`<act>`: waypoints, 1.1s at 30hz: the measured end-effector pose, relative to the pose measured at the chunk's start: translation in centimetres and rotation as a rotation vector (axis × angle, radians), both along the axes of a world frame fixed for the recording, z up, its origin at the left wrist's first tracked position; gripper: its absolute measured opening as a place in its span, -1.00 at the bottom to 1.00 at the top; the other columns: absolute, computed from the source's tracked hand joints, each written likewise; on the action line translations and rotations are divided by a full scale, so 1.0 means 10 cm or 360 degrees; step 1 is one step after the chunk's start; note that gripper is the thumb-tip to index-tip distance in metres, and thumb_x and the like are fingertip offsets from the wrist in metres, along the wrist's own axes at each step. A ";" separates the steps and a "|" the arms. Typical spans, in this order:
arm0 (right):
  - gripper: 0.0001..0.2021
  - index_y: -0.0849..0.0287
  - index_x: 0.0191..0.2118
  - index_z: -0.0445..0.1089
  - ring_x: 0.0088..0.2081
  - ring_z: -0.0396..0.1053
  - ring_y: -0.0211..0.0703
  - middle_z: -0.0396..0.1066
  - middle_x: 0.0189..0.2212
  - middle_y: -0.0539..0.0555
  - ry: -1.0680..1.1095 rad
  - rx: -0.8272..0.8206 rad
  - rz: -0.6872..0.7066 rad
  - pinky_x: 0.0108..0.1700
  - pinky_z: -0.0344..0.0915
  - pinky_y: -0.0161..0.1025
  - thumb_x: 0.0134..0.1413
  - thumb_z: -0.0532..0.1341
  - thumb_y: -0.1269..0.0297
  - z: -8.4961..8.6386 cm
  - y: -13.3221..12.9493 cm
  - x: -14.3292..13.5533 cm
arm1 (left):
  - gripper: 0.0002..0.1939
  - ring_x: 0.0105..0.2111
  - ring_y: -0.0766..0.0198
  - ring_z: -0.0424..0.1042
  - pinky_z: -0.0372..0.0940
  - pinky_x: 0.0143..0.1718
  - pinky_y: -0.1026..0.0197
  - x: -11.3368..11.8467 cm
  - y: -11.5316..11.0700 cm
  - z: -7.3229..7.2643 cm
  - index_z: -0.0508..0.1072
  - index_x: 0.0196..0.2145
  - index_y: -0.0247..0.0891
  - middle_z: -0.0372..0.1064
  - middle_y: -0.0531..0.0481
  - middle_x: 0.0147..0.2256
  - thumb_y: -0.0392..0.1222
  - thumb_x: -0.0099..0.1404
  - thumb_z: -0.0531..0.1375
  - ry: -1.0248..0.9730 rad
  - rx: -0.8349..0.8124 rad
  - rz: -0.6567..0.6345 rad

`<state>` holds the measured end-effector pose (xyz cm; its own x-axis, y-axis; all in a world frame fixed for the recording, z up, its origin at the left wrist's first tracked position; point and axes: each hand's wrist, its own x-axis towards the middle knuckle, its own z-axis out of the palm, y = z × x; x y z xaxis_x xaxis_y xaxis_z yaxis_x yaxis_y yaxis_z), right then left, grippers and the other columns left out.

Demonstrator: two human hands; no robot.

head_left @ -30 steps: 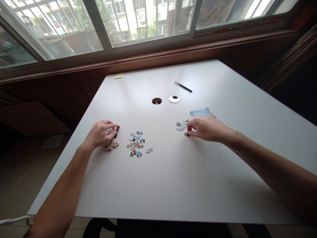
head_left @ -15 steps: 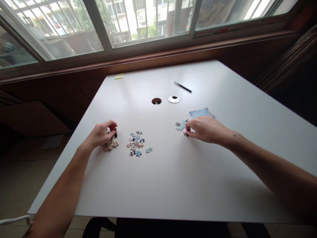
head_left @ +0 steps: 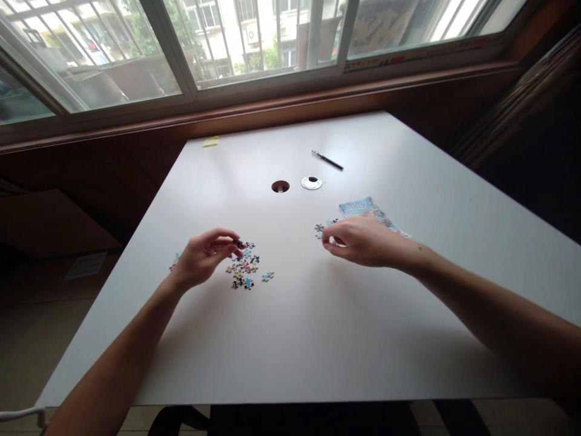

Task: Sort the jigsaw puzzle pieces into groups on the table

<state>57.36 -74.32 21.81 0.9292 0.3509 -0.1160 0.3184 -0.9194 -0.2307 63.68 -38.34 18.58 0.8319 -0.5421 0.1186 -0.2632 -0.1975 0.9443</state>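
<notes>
My left hand (head_left: 206,255) pinches a dark puzzle piece (head_left: 238,243) above the back left of the middle pile of puzzle pieces (head_left: 245,264). A few pieces of another pile (head_left: 175,261) show at the left, mostly hidden behind that hand. On the right, my right hand (head_left: 358,241) is closed over the near side of a small group of pieces (head_left: 319,228); what its fingertips hold, if anything, is too small to make out. Behind it lies a blue printed sheet (head_left: 363,207), partly covered by the hand.
The white table (head_left: 290,339) has a round hole (head_left: 280,186) with a metal ring (head_left: 311,183) beside it. Farther back lie a black pen (head_left: 327,160) and a yellow sticker (head_left: 210,142). A window (head_left: 263,42) stands beyond the table.
My left hand has moved right from the left pile to the middle pile, with a dark piece between its fingers. The right hand stays near the right group. The view has shifted slightly.
</notes>
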 end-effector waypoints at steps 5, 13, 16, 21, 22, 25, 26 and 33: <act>-0.89 0.12 -0.28 0.49 -0.41 0.28 -0.28 0.39 -0.46 -0.03 0.0045 0.0563 0.0271 -0.30 0.11 -0.31 0.20 0.20 0.31 0.01 0.24 -0.15 | -0.79 -0.21 0.08 0.64 0.55 -0.15 0.07 -0.30 -0.26 -0.10 0.37 -0.15 -0.25 0.62 -0.14 -0.26 -0.21 0.33 0.32 0.0060 -0.0081 -0.0260; -0.90 0.17 -0.23 0.51 -0.47 0.19 -0.36 0.23 -0.53 -0.09 -0.0267 0.1158 0.0279 -0.37 0.12 -0.38 0.15 0.32 0.29 -0.25 0.62 -0.34 | -0.79 -0.29 0.17 0.64 0.53 -0.23 0.23 -0.48 -0.46 -0.13 0.42 -0.20 -0.27 0.61 -0.09 -0.32 -0.29 0.26 0.37 -0.0108 -0.0066 -0.0457; -0.94 0.19 -0.27 0.51 -0.50 0.16 -0.38 0.19 -0.56 -0.11 -0.0311 0.1253 0.0332 -0.40 0.11 -0.39 0.14 0.33 0.33 -0.29 0.65 -0.35 | -0.80 -0.29 0.19 0.63 0.52 -0.24 0.25 -0.49 -0.48 -0.11 0.42 -0.21 -0.27 0.61 -0.08 -0.32 -0.29 0.26 0.37 -0.0123 -0.0016 -0.0508; -0.95 0.18 -0.29 0.52 -0.52 0.14 -0.38 0.19 -0.57 -0.11 -0.0309 0.1266 0.0368 -0.42 0.11 -0.39 0.14 0.30 0.35 -0.30 0.66 -0.36 | -0.81 -0.30 0.21 0.63 0.50 -0.24 0.25 -0.49 -0.50 -0.09 0.43 -0.22 -0.28 0.61 -0.09 -0.32 -0.28 0.27 0.37 -0.0151 0.0018 -0.0525; -0.95 0.18 -0.29 0.52 -0.53 0.14 -0.38 0.19 -0.58 -0.11 -0.0306 0.1261 0.0366 -0.42 0.11 -0.39 0.14 0.30 0.35 -0.30 0.66 -0.36 | -0.81 -0.30 0.21 0.63 0.49 -0.24 0.25 -0.49 -0.50 -0.09 0.43 -0.22 -0.27 0.61 -0.09 -0.32 -0.28 0.27 0.36 -0.0152 0.0028 -0.0534; -0.94 0.17 -0.27 0.53 -0.52 0.16 -0.37 0.21 -0.57 -0.11 -0.0292 0.1244 0.0363 -0.42 0.12 -0.39 0.14 0.29 0.34 -0.31 0.68 -0.39 | -0.82 -0.31 0.21 0.62 0.48 -0.25 0.22 -0.48 -0.51 -0.10 0.43 -0.21 -0.26 0.61 -0.09 -0.32 -0.26 0.28 0.35 -0.0154 0.0038 -0.0546; -0.93 0.17 -0.28 0.52 -0.52 0.16 -0.37 0.22 -0.57 -0.10 -0.0288 0.1241 0.0366 -0.42 0.12 -0.39 0.14 0.28 0.34 -0.31 0.69 -0.40 | -0.83 -0.32 0.21 0.61 0.48 -0.25 0.22 -0.48 -0.51 -0.11 0.43 -0.21 -0.25 0.60 -0.08 -0.32 -0.26 0.28 0.35 -0.0165 0.0047 -0.0550; -0.92 0.17 -0.31 0.51 -0.52 0.15 -0.35 0.23 -0.57 -0.08 -0.0367 0.1127 0.0343 -0.39 0.12 -0.35 0.13 0.25 0.34 -0.20 0.50 -0.25 | -0.62 -0.28 0.24 0.50 0.44 -0.23 0.18 -0.45 -0.49 -0.18 0.36 -0.07 -0.19 0.52 -0.12 -0.19 -0.27 0.22 0.38 -0.0615 0.0050 -0.0403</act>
<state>54.87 -69.32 19.78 0.8052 0.4452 0.3917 0.5851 -0.4896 -0.6465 59.23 -43.26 16.75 0.5708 -0.7308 0.3744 -0.6385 -0.1083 0.7619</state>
